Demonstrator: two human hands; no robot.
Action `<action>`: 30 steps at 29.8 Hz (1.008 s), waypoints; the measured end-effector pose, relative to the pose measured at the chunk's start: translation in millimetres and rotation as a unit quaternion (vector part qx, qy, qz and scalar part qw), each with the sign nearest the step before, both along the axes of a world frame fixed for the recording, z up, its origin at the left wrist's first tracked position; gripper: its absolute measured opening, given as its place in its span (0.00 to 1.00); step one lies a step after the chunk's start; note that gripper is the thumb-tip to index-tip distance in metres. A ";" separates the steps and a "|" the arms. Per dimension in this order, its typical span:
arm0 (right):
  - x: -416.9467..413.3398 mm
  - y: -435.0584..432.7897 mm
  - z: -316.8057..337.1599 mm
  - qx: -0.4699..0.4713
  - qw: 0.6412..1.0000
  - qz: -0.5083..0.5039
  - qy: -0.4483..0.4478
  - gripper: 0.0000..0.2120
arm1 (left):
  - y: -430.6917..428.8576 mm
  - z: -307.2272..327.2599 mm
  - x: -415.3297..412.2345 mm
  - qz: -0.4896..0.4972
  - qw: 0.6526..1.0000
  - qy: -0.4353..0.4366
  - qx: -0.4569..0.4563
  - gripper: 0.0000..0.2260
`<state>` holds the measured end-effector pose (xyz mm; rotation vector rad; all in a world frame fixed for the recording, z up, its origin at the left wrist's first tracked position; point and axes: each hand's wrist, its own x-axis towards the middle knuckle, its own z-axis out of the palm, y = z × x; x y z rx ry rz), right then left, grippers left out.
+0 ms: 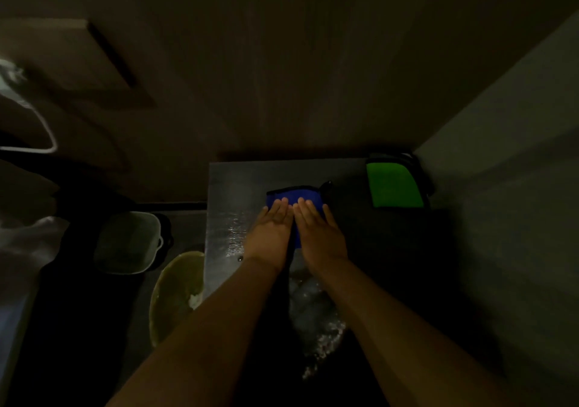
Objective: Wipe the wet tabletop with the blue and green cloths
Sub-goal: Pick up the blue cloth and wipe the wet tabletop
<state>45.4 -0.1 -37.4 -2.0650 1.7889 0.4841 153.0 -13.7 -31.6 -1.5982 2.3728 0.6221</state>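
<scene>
The room is dim, and the dark counter (225, 187) is tucked into a corner: a brownish wall runs along its far edge and a paler wall (507, 187) closes off its right side. Its left edge is open and drops to the floor, where a pale square bin (128, 243) stands, with a round yellowish basin (175, 294) just nearer, right against the counter's side. Far left, a light-coloured rail or handle (37, 124) curves out of the gloom; what it belongs to is too dark to tell.

The counter's surface is wet. Streaks of water glint along the left part beside the left wrist, and a larger shining patch (316, 322) lies near, between the two forearms. The right half of the counter is in deep shadow with nothing to be made out on it.

The blue cloth (294, 195) lies flat near the middle of the counter. Both hands are pressed on it, palms down, fingers together and straight, side by side and almost touching: the left hand (271, 228) on its left part, the right hand (318, 231) on its right. Only the cloth's far strip and a sliver between the hands show.

The green cloth (394, 185) lies folded in the far right corner, close to both walls, well apart from the hands and untouched.
</scene>
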 end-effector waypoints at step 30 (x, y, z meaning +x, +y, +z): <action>-83.9 28.2 -9.3 0.018 0.994 -0.059 -0.087 0.27 | 24.2 -7.6 -76.8 -0.021 0.999 0.006 -0.036 0.27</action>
